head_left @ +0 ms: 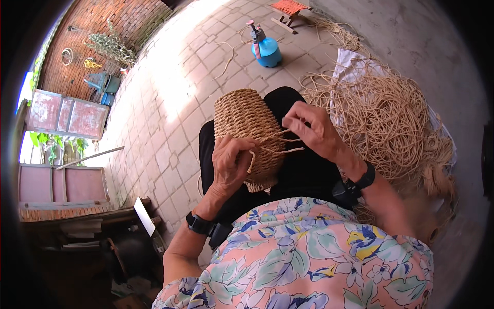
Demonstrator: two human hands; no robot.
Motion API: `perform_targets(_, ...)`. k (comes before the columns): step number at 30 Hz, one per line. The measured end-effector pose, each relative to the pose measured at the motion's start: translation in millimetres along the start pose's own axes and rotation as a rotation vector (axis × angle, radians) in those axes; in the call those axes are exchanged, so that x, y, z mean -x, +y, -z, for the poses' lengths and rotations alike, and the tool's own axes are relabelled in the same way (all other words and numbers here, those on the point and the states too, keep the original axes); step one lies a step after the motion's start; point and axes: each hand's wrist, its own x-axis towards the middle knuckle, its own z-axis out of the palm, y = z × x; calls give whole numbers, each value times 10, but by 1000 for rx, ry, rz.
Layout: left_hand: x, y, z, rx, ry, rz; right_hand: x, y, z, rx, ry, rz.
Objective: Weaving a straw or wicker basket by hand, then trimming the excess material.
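A tan basket woven from twisted cord lies tilted across my lap, on dark trousers. My left hand is closed against its near side, thumb and fingers pinching a short cord end. Over the basket's right edge hovers my right hand, its fingers drawn together in a pinch. A strand runs close to those fingertips, but whether they grip it is hidden. Loose cord ends stick out to the right from the weave between the two hands.
A large tangled heap of cord lies on a white sheet at my right. Ahead on the paving stands a blue pump sprayer. Beyond it is a small stool with an orange seat. Dark shelving is at the left.
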Motion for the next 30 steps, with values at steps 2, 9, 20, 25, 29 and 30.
perform_targets(2,-25,-9,2,4,-6,-4,-108,153,-83,180,17,72)
perform_targets(9,-15,4,11,-61,-22,17,-112,152,-189,363,-287,-51)
perform_targets(20,36,0,-33,-43,-16,211,-129,168,-207,355,-119,321)
perform_targets(25,-30,139,-81,286,142,513,-102,59,-155,199,-198,73)
perform_targets(29,-20,23,-75,259,90,517,-96,-1,-101,-109,-403,-79)
perform_targets(30,-26,14,-73,219,72,498,-98,4,-114,-107,-403,-77)
